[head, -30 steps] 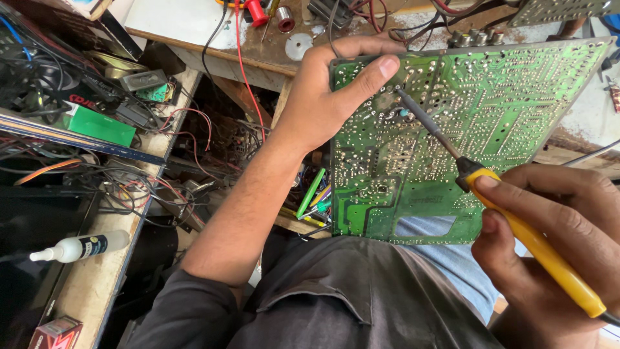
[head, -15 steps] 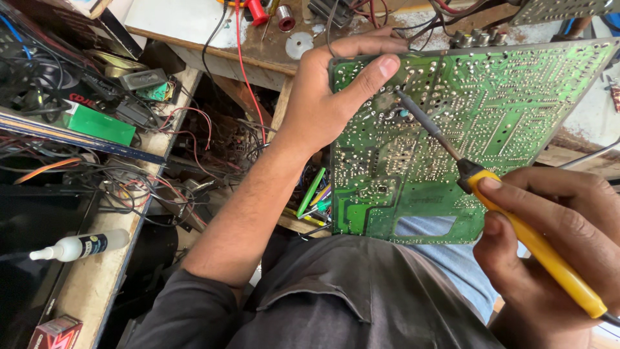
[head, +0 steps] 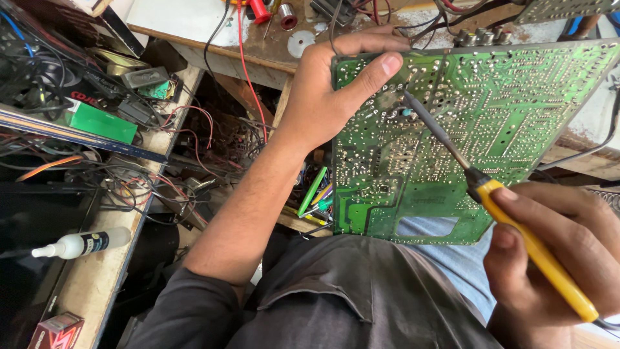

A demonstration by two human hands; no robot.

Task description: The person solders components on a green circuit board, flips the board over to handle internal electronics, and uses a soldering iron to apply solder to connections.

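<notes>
A cluttered wooden tabletop (head: 194,26) strewn with wires and parts is seen at the top, with a side shelf (head: 97,278) carrying a small white dropper bottle (head: 81,243). A green circuit board (head: 478,136), solder side up, is held over the lap by the left hand (head: 336,90), its fingers clamped on the board's upper left edge, thumb pressed on the face. A yellow-handled soldering iron (head: 516,232) is gripped by the closed fingers of the right hand (head: 555,252); its tip appears to touch a joint just beside the thumb.
</notes>
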